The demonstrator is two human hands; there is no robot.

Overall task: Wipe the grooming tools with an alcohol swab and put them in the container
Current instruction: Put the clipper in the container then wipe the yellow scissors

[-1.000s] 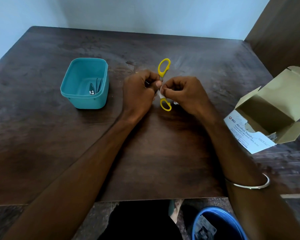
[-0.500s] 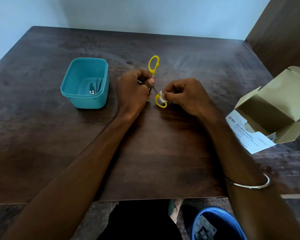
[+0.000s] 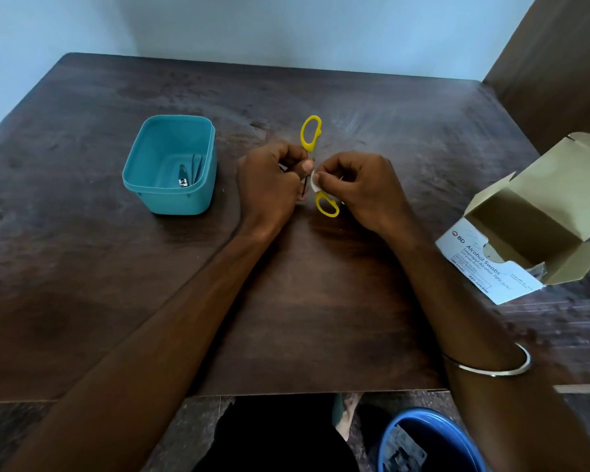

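Note:
Small scissors with yellow handles (image 3: 311,133) are held open above the table's middle, one loop pointing away and the other (image 3: 327,205) toward me. My left hand (image 3: 269,185) grips the scissors near the blades, which its fingers hide. My right hand (image 3: 358,189) pinches a white alcohol swab (image 3: 315,182) against the metal shaft between the loops. To the left stands a teal plastic container (image 3: 171,165) holding a nail clipper (image 3: 183,177) and other slim metal tools.
An open cardboard box of alcohol swabs (image 3: 511,247) lies at the table's right edge. A blue bin (image 3: 430,441) sits on the floor below the near edge. A brown wooden panel rises at the far right. The dark wooden table (image 3: 286,301) spreads around my hands.
The scissors have swung back to the right and my left hand has followed them. My right hand still presses the swab on the shaft, now closer to the left hand.

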